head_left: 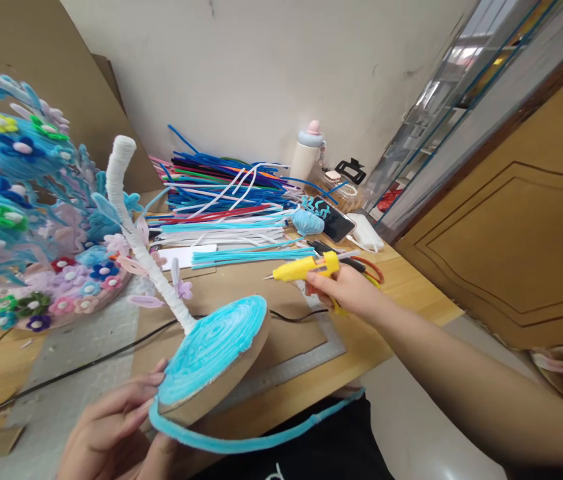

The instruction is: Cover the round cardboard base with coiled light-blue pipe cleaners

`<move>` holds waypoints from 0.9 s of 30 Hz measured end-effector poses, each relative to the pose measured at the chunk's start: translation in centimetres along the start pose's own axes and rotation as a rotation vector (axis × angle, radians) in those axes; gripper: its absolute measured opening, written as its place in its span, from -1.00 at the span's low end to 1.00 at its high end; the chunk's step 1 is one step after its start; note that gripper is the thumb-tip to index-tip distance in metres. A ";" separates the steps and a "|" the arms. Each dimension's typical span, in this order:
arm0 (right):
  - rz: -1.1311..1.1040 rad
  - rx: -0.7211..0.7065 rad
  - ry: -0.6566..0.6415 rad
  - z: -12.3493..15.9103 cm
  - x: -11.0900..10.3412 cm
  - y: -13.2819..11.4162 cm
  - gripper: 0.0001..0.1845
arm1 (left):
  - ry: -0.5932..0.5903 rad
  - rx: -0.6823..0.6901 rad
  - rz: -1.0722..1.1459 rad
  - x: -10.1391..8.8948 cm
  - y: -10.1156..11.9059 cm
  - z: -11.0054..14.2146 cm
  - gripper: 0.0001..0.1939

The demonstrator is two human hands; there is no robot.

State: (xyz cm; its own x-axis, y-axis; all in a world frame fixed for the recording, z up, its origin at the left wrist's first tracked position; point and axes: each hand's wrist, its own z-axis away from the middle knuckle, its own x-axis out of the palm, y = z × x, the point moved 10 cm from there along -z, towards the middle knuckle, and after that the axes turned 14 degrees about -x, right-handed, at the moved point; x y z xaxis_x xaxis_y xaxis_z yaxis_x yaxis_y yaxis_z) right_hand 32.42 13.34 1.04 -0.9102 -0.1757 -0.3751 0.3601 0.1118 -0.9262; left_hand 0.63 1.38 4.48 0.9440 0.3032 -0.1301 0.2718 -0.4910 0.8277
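My left hand (116, 427) grips the near-left edge of a round cardboard base (231, 377), which is tilted. A blue pipe cleaner spiral (216, 340) covers its top. From the far side of the base rises a white-wrapped stem (148, 257) with a few pale pink and lilac leaves. A loose blue pipe cleaner (251, 442) starts at my left fingers and curves to the right below the base. My right hand (351, 290) is closed around a yellow glue gun (306, 268), its nozzle pointing left, above and apart from the base.
Flower-covered blue craft pieces (16, 160) stand at the left. Bundled pipe cleaners (226, 193) lie along the wall, beside a bottle (307, 153), a phone (338, 227) and a blue yarn ball (308, 222). A black cord (96, 363) crosses the table under the base.
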 end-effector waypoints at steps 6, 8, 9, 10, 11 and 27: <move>-0.096 0.052 -0.047 -4.7 1.5 3.4 -0.69 | -0.038 0.036 -0.003 0.4 0.9 -0.2 -0.60; -0.062 0.064 -0.041 -5.5 1.3 3.7 -0.74 | -0.067 0.042 -0.032 0.6 0.9 -0.1 -0.61; -0.030 0.069 -0.028 -5.7 0.9 3.8 -0.74 | -0.079 0.038 -0.047 0.6 0.9 -0.1 -0.61; 0.011 0.070 -0.007 -5.6 0.5 3.6 -0.72 | -0.086 0.033 -0.056 0.7 0.8 0.0 -0.62; 0.057 0.066 0.021 -5.3 -0.1 3.1 -0.71 | -0.090 0.023 -0.059 0.7 0.7 0.1 -0.63; 0.297 -0.603 -0.327 9.5 11.4 -13.6 -0.64 | -0.050 0.066 -0.074 1.2 1.7 1.2 -0.73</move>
State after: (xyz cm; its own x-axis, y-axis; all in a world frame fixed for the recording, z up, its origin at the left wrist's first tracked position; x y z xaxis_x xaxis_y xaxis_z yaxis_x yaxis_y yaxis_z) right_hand 19.11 0.56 8.97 -0.6513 -0.3259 -0.6853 0.3210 0.6999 -0.6380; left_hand 2.46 -0.10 5.05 0.9286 0.3005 -0.2179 0.3513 -0.5220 0.7773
